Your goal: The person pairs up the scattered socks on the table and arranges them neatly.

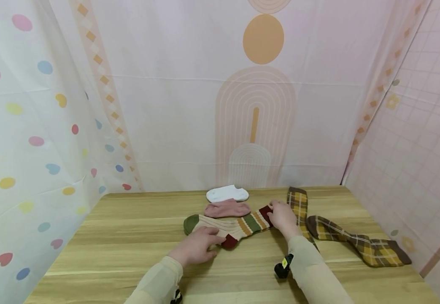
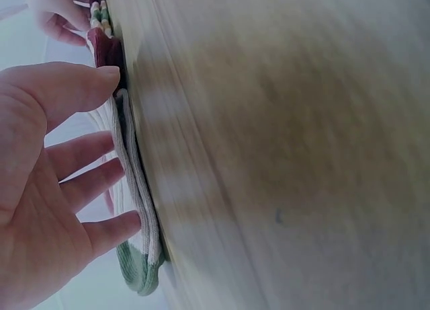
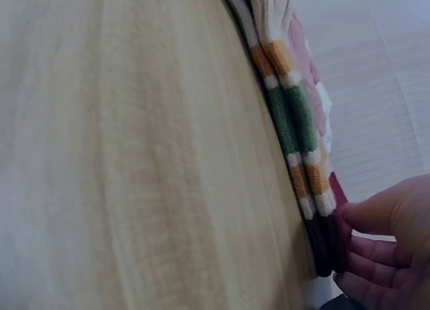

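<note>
A pair of cream ribbed socks (image 1: 252, 223) lies on the table, one layered on the other, with green toes, dark red heels and cuffs, and orange and green stripes. My right hand (image 1: 282, 218) pinches the dark red cuff end; in the right wrist view, the thumb and fingers of this hand (image 3: 390, 246) are at the cuff edge (image 3: 329, 246). My left hand (image 1: 198, 245) rests by the heel and foot. Its fingers are spread and loosely bent in the left wrist view, fingertips against the cream foot part (image 2: 138, 182).
Right behind the striped pair lies a pink sock (image 1: 227, 208), and beyond it a white ankle sock (image 1: 227, 193). To the right are two brown and yellow plaid socks, one upright (image 1: 298, 202) beside my right hand and one stretched out (image 1: 360, 242). Printed curtains (image 1: 174, 126) surround the wooden table (image 1: 128, 236).
</note>
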A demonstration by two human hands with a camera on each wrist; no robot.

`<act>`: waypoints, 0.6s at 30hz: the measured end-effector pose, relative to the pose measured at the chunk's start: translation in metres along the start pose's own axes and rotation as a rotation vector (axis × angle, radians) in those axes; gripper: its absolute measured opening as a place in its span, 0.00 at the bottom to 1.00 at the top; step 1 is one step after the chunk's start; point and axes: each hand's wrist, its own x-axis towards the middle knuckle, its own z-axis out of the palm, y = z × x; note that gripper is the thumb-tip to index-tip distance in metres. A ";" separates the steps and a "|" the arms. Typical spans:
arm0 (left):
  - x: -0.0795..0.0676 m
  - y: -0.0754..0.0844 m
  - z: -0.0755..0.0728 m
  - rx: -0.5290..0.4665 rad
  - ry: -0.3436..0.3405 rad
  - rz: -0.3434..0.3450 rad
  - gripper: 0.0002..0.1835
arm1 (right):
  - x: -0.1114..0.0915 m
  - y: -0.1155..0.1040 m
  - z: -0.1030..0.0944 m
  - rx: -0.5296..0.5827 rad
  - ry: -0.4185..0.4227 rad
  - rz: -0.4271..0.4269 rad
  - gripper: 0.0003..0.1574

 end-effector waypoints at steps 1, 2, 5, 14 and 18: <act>0.000 0.000 0.000 -0.001 -0.001 -0.004 0.21 | 0.000 0.000 -0.001 0.005 0.005 -0.012 0.22; 0.000 0.001 0.000 -0.002 -0.001 -0.007 0.21 | -0.001 0.001 -0.002 0.012 0.012 -0.025 0.22; 0.000 0.002 -0.001 -0.005 -0.002 -0.014 0.21 | -0.003 0.000 -0.006 0.046 0.045 -0.069 0.21; -0.002 0.004 -0.002 -0.002 -0.004 -0.011 0.24 | -0.009 -0.003 -0.021 0.112 0.132 -0.153 0.20; -0.001 0.005 -0.003 -0.010 0.005 -0.011 0.24 | -0.013 -0.004 -0.027 0.119 0.147 -0.209 0.19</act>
